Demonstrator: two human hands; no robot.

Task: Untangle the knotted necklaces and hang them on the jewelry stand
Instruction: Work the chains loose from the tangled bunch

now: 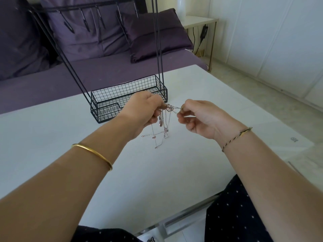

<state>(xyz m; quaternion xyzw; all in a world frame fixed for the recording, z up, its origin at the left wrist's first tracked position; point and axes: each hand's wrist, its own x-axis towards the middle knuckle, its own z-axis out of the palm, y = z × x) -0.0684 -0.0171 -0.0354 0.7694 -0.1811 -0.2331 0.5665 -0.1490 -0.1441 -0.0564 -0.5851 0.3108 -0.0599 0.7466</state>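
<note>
Both your hands pinch the knotted necklaces [165, 126] above the desk [157, 175], left hand [145, 110] gripping the clump, right hand [197, 117] holding one strand toward 3 o'clock, so you're mid-untangling and should next tease a chain loose for the stand [125, 92] at 11 o'clock.

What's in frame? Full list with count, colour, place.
necklaces: one tangled bunch, silver and pink, hanging between both hands above the table
jewelry stand: one, black wire, far side of table, nothing on the visible hooks
table: one, white, in front of the person
sofa: one, purple, behind table
cushions: several, purple, on sofa
side table: one, white top, right of sofa
bangle: one, gold, left wrist
bracelet: one, braided, dark and gold, right wrist
left hand: grips the bunch
right hand: pinches one chain at the knot
</note>
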